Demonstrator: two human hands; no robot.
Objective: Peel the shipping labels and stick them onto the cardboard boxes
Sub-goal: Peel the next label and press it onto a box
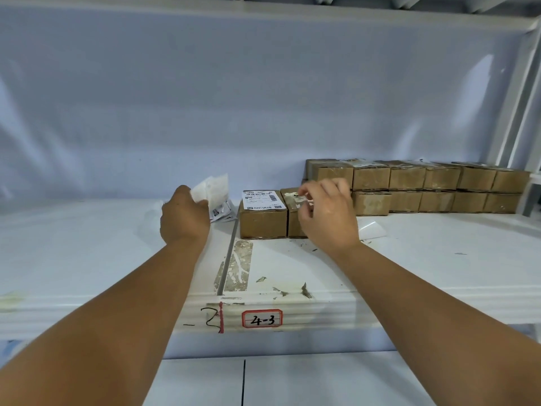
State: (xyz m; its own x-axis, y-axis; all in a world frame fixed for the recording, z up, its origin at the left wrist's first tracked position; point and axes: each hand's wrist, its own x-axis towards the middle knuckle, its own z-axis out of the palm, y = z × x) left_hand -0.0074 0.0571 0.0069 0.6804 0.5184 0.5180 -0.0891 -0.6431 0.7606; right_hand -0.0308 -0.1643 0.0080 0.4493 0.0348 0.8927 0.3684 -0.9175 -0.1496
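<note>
Cardboard and white paper: a crumpled, curling sheaf of shipping labels (216, 191) is clenched in a person's left hand (184, 219), held just above a white shelf (87, 247). It sits just left of two small boxes standing side by side near the shelf's middle. The labelled box (262, 224) carries a printed label (264, 199) with barcodes, lying flat across its top. Touching its right side is the second box (292, 225), whose top shows pale torn patches and which is partly hidden by the right hand (328, 215). The fingers of that hand curl over the lid — whether thumb and forefinger are pinching anything there cannot be told.

Behind and to the right, against the back of the shelf, stacked boxes (439, 186) stand in two tiers, with paper visible on some of the upper tops. A translucent backing sheet (371, 227) lies on the shelf just right of the right wrist. A grey seam (228, 256) runs forward from the two front boxes, flanked by a worn, peeling patch. On the shelf's front edge sits a red-bordered tag (262, 319) marked "4-3" — black pen marks and a red line stand just to its left. A pale blue back panel (205, 98) closes the bay, and a white metal upright (515, 98) frames it at right.
</note>
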